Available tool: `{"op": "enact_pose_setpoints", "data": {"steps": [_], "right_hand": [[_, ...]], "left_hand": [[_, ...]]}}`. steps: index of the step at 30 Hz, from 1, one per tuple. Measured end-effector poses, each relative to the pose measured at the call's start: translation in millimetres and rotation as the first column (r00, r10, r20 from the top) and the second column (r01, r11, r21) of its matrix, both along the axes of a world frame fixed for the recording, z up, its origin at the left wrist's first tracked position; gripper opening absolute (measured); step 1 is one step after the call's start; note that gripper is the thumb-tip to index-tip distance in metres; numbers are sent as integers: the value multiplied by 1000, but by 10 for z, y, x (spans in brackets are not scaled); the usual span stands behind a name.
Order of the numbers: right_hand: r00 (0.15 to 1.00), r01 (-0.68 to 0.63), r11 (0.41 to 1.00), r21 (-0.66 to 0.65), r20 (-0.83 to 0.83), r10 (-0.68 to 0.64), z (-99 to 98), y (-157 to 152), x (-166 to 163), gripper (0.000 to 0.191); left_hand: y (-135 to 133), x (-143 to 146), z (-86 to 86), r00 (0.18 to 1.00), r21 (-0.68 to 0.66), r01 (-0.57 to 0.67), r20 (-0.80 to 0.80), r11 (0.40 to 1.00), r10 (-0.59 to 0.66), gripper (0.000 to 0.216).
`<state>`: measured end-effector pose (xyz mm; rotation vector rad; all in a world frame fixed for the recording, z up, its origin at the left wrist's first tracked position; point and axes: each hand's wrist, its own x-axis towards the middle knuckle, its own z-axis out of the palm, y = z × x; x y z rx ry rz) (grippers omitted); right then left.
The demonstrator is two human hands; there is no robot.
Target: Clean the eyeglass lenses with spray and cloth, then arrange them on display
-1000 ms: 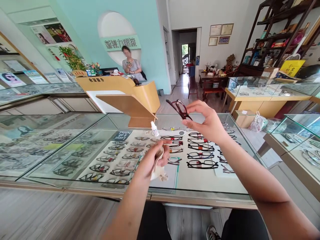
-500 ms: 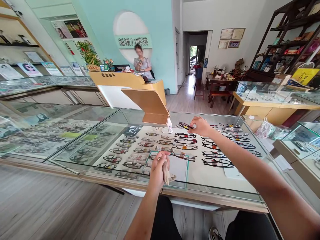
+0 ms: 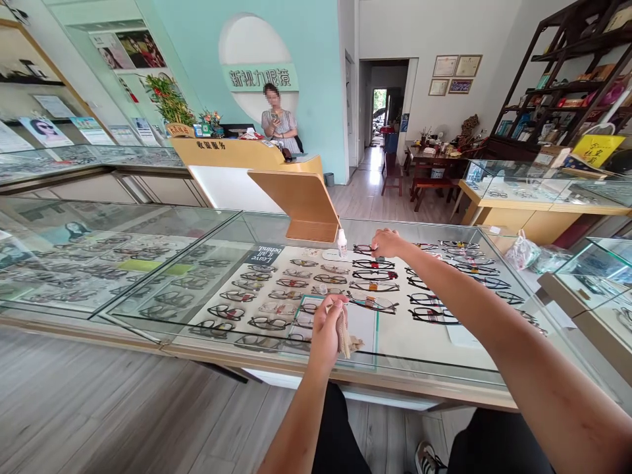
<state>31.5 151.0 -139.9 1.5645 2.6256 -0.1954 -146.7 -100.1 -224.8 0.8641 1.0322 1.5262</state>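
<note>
My left hand [image 3: 326,332] is closed around a crumpled beige cloth [image 3: 344,337], low over the front of the glass display case [image 3: 276,257]. Its fingertips come near the left end of a thin-framed pair of glasses [image 3: 374,303]; whether they touch cannot be made out. Farther back, my right hand [image 3: 388,243] pinches the right end of a dark pair of eyeglasses [image 3: 363,249], at the far end of a column of frames. Those fingers partly cover the eyeglasses. A small white bottle [image 3: 342,243] stands just left of them.
Several rows of spectacles [image 3: 291,283] fill the surface around both hands. Behind the bottle stands a tilted wooden board [image 3: 301,201]. A person [image 3: 280,125] holding a phone stands behind the counter [image 3: 232,155]. Another glass case [image 3: 597,283] is at the right.
The eyeglasses at my right hand were tilted and now lie flatter, in line with their column. My left hand with the cloth appears slightly farther right, as the view has shifted a little.
</note>
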Motion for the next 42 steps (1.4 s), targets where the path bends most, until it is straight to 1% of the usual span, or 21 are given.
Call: {"op": "enact_pose_setpoints", "data": {"steps": [5, 10, 15, 20, 25, 27, 29, 31, 33, 35, 37, 38, 40, 42], "right_hand": [[999, -4, 1000, -13, 48, 5, -20, 42, -23, 24], [998, 1, 1000, -4, 58, -1, -103, 59, -18, 25], [1000, -5, 999, 38, 27, 4, -134, 44, 17, 24], [999, -17, 992, 124, -38, 22, -93, 42, 22, 35], [998, -22, 995, 97, -50, 27, -84, 57, -66, 30], [997, -10, 995, 97, -79, 17, -53, 40, -87, 33], [991, 5, 993, 116, -132, 10, 18, 6, -65, 29], [980, 26, 989, 146, -200, 3, 131, -49, 24, 29], [960, 57, 981, 186, -280, -3, 271, -136, 189, 33], [934, 100, 967, 234, -356, -10, 404, -269, 429, 37], [886, 135, 951, 278, -463, 10, 495, -455, 718, 40], [845, 146, 945, 293, -533, 35, 516, -563, 869, 41], [674, 146, 945, 294, -728, 122, 503, -786, 1162, 38], [503, 166, 953, 252, -853, 138, 432, -982, 1420, 37]], "left_hand": [[4, 13, 14, 1000, -1, -6, 27, 1000, 6, 44], [22, 19, 3, 999, 2, -15, 44, 1000, 15, 46], [22, 20, 12, 998, -12, -21, 55, 1000, 22, 47], [19, 29, 2, 998, -5, -50, 32, 999, 51, 42], [26, 29, -31, 997, -3, -82, -7, 997, 82, 40], [33, 23, -44, 995, -16, -101, -12, 995, 101, 39], [45, 19, -56, 993, -27, -121, -15, 992, 121, 39], [56, 20, -65, 991, -30, -131, -14, 991, 131, 40], [51, 28, -65, 988, -30, -150, -30, 988, 149, 42], [23, 48, -42, 975, -7, -196, -104, 981, 194, 45], [-13, 86, 21, 938, 54, -223, -259, 973, 230, 43], [-23, 118, 74, 908, 89, -202, -358, 975, 220, 39], [5, 221, 231, 834, 166, -113, -521, 980, 184, 31], [130, 398, 454, 784, 235, -7, -603, 972, 151, 26]]}}
